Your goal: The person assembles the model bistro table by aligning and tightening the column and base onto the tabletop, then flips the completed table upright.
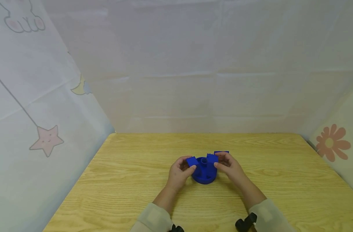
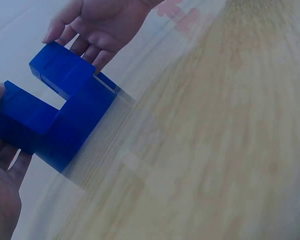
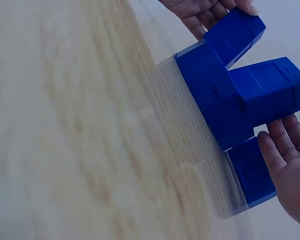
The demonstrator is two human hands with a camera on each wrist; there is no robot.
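Head view high, facing forward-down over table (image 1: 280,180); wrist views low, close, opposite sides; all share blue piece (image 1: 204,169).

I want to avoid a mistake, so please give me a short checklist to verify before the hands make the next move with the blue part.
1. Left hand has contact with the left block of the blue part: ok, thumb and fingers are on it.
2. Right hand has contact with the right block: ok, fingers touch it.
3. Blue part sits flat on the wooden table: ok in the head view.
4. Separate blue block behind the right hand is out of the way: cannot tell, it lies very close to the fingers.
5. Central socket of the blue part is free: cannot tell, too small.
6. Table space around the part: ok, nothing else lies near.
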